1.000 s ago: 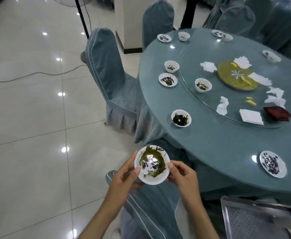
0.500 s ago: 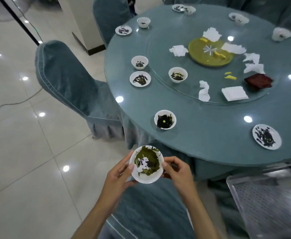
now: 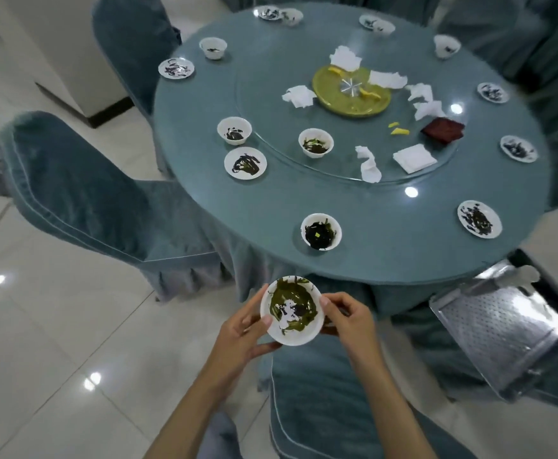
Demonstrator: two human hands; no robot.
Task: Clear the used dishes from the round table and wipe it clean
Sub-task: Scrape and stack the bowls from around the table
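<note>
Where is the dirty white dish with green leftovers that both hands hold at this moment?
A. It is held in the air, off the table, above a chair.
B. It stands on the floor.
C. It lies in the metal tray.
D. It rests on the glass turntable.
A: the left hand and right hand grip the dish by its rim, short of the round table edge and over a chair back.

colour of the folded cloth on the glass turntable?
Dark red cloth, right side of the turntable; head view.

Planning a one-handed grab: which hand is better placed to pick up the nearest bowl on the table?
Probably the right hand: it is slightly closer to the bowl, while the left hand cups the held dish from below.
</note>
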